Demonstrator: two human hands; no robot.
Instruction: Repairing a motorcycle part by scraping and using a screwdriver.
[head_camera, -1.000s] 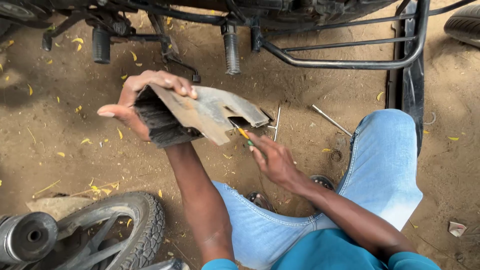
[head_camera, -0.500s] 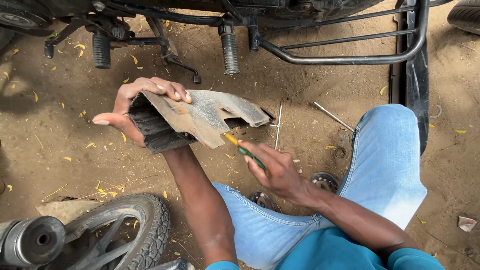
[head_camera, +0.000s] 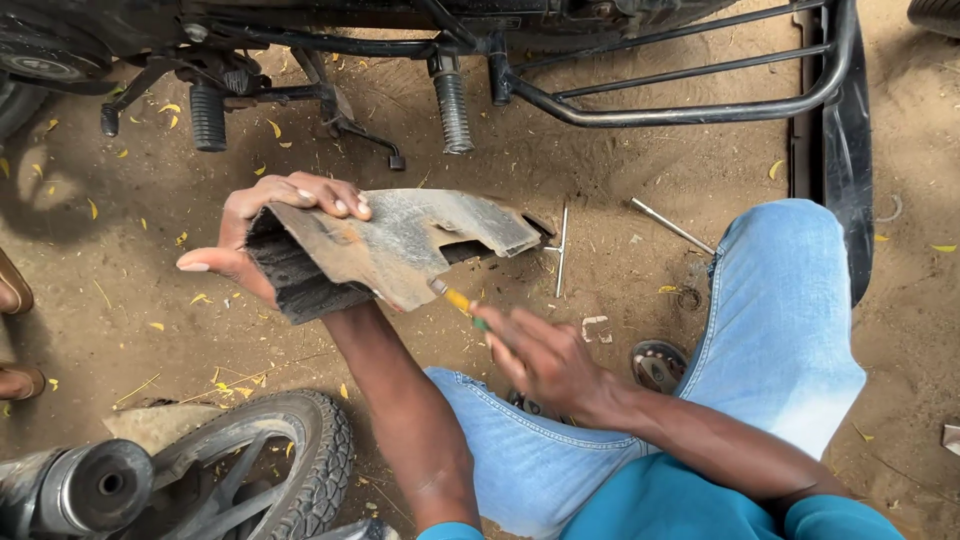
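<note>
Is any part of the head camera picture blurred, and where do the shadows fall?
In the head view, the right hand with its yellow-green handled screwdriver is motion-blurred; the left hand and the dirty grey plastic cover panel stay sharp. Daylight is soft, with shadow under the black motorcycle frame.

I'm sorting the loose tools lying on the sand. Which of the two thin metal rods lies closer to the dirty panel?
The T-shaped metal rod, almost upright in the picture, just off the dirty grey panel's right tip; the plain slanted rod lies further right.

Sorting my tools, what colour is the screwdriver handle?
Yellow with a green band, on the screwdriver in the right hand; head view.
</note>
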